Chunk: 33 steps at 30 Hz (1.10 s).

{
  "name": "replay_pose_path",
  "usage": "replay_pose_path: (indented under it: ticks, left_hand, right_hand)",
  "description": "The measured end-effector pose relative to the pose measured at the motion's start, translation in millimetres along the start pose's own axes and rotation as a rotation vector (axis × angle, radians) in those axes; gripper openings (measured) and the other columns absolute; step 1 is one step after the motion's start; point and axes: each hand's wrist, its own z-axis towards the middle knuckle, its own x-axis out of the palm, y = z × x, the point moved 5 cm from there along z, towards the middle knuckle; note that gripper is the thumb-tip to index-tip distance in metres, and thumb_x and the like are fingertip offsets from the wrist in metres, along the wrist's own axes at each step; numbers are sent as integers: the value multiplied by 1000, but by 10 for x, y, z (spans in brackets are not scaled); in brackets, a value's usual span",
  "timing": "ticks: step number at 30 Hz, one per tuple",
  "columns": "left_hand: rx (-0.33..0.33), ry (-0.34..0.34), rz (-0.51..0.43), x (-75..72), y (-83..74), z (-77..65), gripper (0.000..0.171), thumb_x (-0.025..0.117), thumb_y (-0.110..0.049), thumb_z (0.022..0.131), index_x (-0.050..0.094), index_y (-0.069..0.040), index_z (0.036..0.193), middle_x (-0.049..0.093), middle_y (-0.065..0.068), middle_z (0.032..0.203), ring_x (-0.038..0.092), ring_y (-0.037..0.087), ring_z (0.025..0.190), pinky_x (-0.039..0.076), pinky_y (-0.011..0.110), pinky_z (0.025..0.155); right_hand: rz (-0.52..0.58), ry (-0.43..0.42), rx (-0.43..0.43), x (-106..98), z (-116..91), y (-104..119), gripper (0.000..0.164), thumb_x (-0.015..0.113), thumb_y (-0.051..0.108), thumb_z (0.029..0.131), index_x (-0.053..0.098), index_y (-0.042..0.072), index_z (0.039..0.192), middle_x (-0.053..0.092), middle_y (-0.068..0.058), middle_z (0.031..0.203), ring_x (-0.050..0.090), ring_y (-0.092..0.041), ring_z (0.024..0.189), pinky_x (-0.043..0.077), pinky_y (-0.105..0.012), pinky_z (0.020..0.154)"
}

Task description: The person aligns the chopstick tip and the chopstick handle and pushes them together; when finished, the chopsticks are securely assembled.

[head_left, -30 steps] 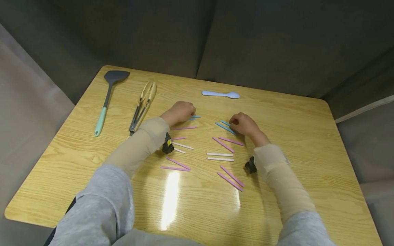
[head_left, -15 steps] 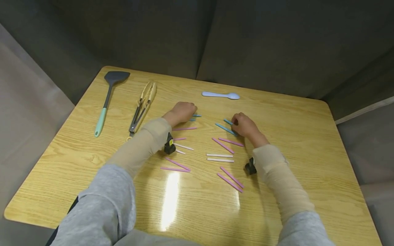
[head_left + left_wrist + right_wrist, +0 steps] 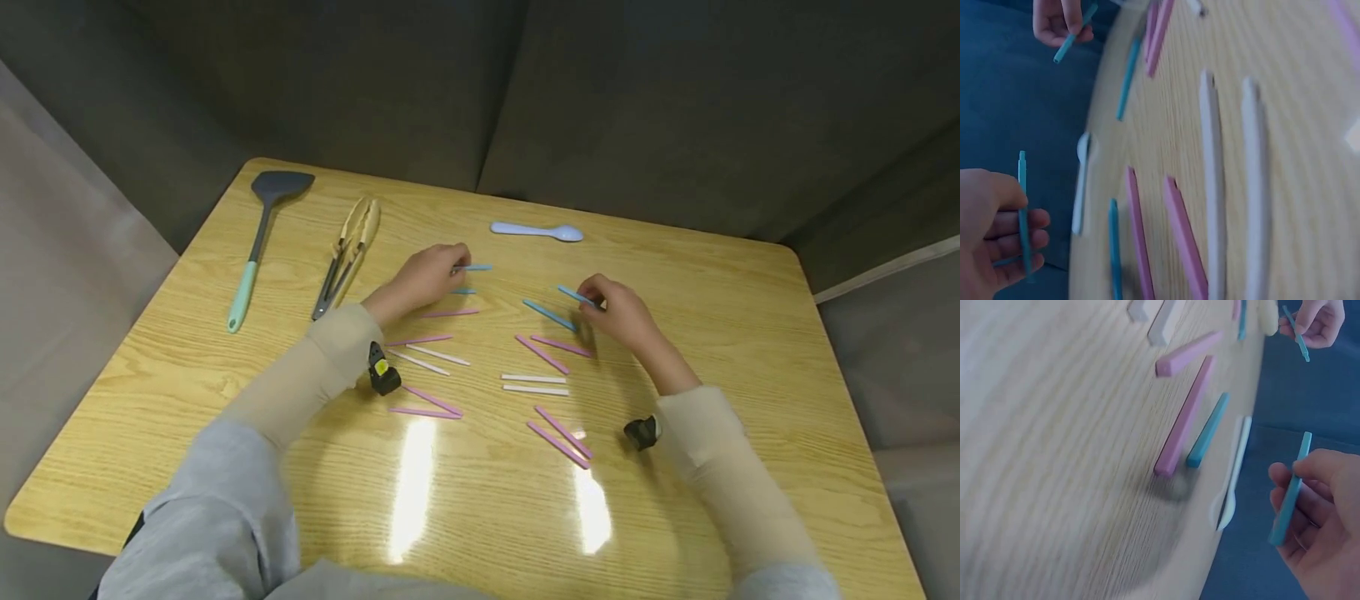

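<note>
Above the desk (image 3: 720,308), the left hand (image 3: 433,273) and right hand (image 3: 624,312) each now pinch a lifted blue stick (image 3: 1285,515): picking-up seems done.

On the table (image 3: 750,467), the spatula (image 3: 259,246) lies farthest left, with the tongs (image 3: 330,287) to its right. Two columns of sticks run from near to far — a left column (image 3: 438,355) and a right column (image 3: 534,378) (a gap between them). The left hand (image 3: 423,277), holding one stick (image 3: 480,267), and the right hand (image 3: 621,312), holding another stick (image 3: 574,294), are at the far ends; the spoon (image 3: 536,231) lies beyond, near the back edge.
</note>
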Motion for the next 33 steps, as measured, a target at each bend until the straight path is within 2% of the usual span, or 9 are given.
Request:
replay_pose_path:
  ticks: [4,8,11,14,17,21,33]
  left_hand:
    - [34,-50,-88,-88,-109,-166,13,46,-14,86,51,-10,97,56,2,93,51,15,85,43,27,71]
    - [69,-70,-166,-151,-229,-298,14,44,-14,87,51,-7,97,55,2,89,50,13,77,42,24,66]
    - [110,-93,-180,-187,-328,-380,18,45,-15,87,55,-4,98,54,2,85,47,12,69,41,22,60]
    - [152,-144,-167,-228,-442,-444,19,49,-18,86,59,-5,98,56,1,84,48,10,68,41,20,59]
    - [164,-183,-155,-247,-542,-486,20,51,-21,85,62,-9,97,57,-1,83,48,8,65,40,20,58]
    - [156,-180,-172,-238,-647,-513,19,52,-23,85,63,-14,97,58,-3,85,45,8,62,38,20,54]
    - [230,-208,-233,-222,-802,-541,17,54,-19,83,65,-8,92,58,-1,82,47,7,63,39,17,56]
  right_hand:
    - [68,-54,-11,-43,-146,58,17,49,12,85,51,4,100,56,-12,89,51,-23,79,42,-36,66]
    - [119,-96,-31,-68,-263,149,16,49,13,85,51,5,98,56,-9,85,49,-19,70,41,-31,59]
    - [144,-114,-50,-78,-327,233,15,50,14,84,52,6,97,56,-7,83,48,-17,65,40,-28,54]
    - [163,-117,-61,-77,-377,316,15,51,17,84,53,9,98,56,-5,82,47,-16,62,39,-26,51]
    - [184,-122,-82,-82,-411,407,16,52,19,84,54,11,98,56,-4,80,45,-16,60,38,-25,49]
    - [205,-135,-110,-102,-430,520,15,53,17,84,55,10,97,56,-3,77,43,-16,58,36,-25,48]
    - [229,-114,-103,-110,-439,654,15,52,19,85,55,11,97,55,-3,76,41,-17,58,34,-26,49]
